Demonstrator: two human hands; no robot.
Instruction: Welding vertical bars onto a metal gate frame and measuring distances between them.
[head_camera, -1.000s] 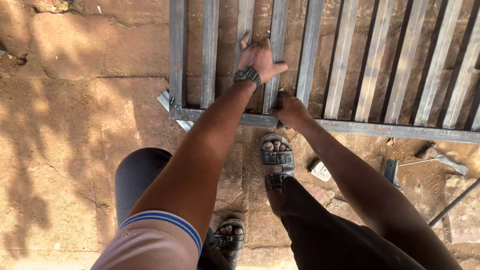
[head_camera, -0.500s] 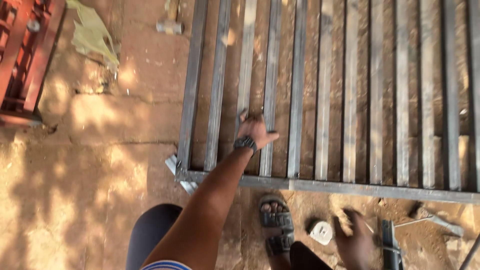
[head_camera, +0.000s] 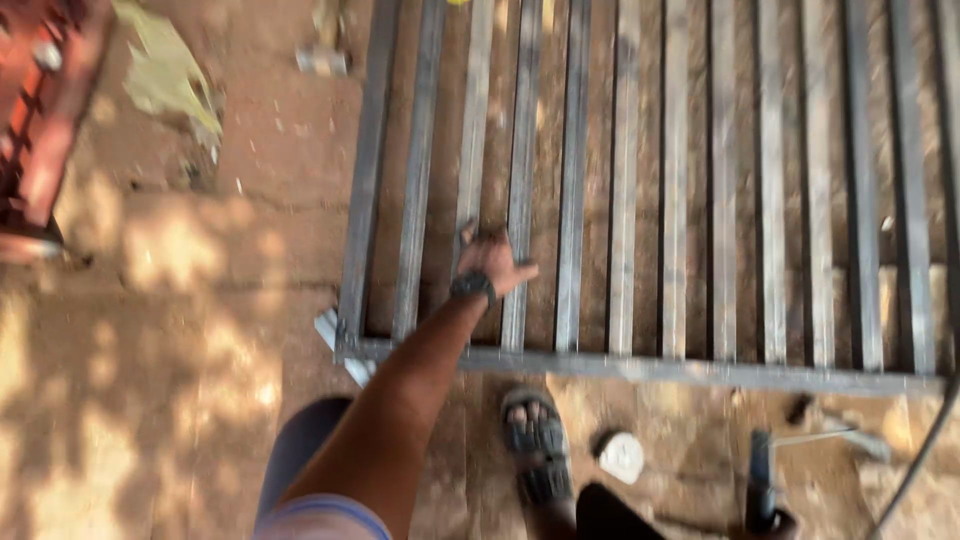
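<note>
Right hand gone from earlier spot, now unseen. Left hand (head_camera: 492, 262) unmoved, fingers spread flat on metal grille (head_camera: 640, 200) bars near lower left corner.

A grey metal grille (head_camera: 640, 200) is laid flat on the reddish ground (head_camera: 180, 330). The left hand (head_camera: 492, 262), a watch at its wrist, is pressed flat on two bars near the frame's seven-o'clock corner. A sandalled foot (head_camera: 538, 455) is seen at six o'clock, a small white object (head_camera: 622, 457) just beside it.
</note>
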